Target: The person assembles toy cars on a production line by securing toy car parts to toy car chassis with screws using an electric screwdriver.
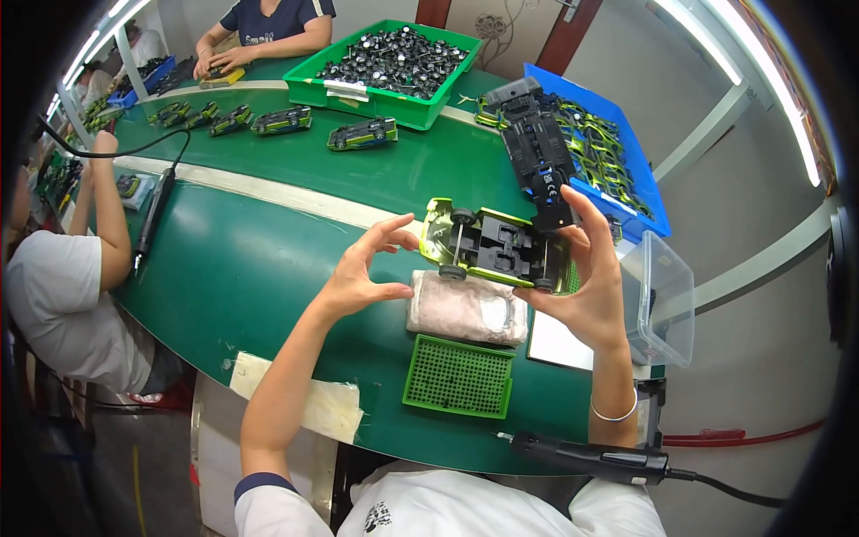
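Right hand (591, 286) gripping upturned toy car (492, 246), left hand (362, 273) open just beside

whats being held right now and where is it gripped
The right hand holds an upside-down green toy car by its right end, together with a black chassis piece rising above the fingers. The left hand is open beside the car, holding nothing.

Left hand (362, 268): raised, palm turned inward, fingers spread and curled, thumb and forefinger apart, empty; right hand (586, 286): upright, fingers and thumb clamped in a grip; both forearms rising from lower edge.
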Demonstrator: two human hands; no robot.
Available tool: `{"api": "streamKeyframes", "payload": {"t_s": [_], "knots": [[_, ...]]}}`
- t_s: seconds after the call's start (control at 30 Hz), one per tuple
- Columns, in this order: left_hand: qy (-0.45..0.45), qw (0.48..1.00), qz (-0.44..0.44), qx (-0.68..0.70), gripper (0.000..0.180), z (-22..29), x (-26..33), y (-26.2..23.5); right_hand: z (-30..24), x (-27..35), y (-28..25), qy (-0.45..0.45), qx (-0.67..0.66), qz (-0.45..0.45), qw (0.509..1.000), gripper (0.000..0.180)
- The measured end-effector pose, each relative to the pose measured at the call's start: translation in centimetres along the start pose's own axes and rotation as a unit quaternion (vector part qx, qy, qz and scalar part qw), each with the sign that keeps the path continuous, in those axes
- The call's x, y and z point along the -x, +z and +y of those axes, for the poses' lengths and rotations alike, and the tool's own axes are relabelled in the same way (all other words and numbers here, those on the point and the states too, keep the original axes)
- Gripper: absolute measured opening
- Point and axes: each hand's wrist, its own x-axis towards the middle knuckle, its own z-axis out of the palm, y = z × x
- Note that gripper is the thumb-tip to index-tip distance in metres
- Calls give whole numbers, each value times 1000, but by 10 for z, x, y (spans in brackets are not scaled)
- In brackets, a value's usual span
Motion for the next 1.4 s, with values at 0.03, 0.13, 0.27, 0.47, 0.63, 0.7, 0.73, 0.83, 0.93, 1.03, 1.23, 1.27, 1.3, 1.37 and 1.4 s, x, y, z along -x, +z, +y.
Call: {"api": "streamKeyframes", "payload": {"t_s": [0.03,0.13,0.27,0.47,0.63,0.7,0.73,0.83,0.93,1.03,1.23,1.27,1.3,1.37,1.4], "knots": [[-2,1000,-2,-3,84,2,0,0,3,1,-1,1,-4,3,1000,88],[12,1000,-4,1,85,4,0,2,9,-2,-8,11,-97,-38,994,92],[1,1000,-1,-12,84,-1,-1,2,12,-23,-29,-39,-139,-85,986,97],[-19,1000,-9,-16,83,-7,-5,2,-29,-64,-65,-10,-189,-102,977,92],[-33,999,4,-43,83,-6,9,-12,-68,-90,-75,2,-223,-122,967,86],[-34,998,-5,-45,83,-8,3,-5,-83,-85,-84,-20,-222,-98,970,83],[-35,998,-4,-51,83,-5,3,-6,-86,-86,-90,-21,-200,-111,973,83],[-25,999,3,-48,82,-2,5,-8,-87,-88,-110,-28,-211,-158,964,68],[-10,999,8,-43,81,-3,1,-5,-91,-88,-122,16,-370,-214,904,65],[-6,999,8,-48,81,-3,0,-4,-100,-85,-117,-3,-301,-61,952,68],[-1,999,-3,-55,81,0,1,-4,-120,-84,-101,-33,-274,73,958,69],[0,998,-2,-57,81,1,2,-4,-120,-84,-101,-34,-276,73,958,69],[-5,999,-2,-52,81,2,1,-4,-120,-84,-102,-32,-294,62,953,68],[-19,998,1,-60,81,3,3,-6,-115,-82,-101,-29,-327,53,943,67],[-14,998,-2,-53,81,2,0,-4,-114,-79,-101,-31,-279,40,959,64]]}}
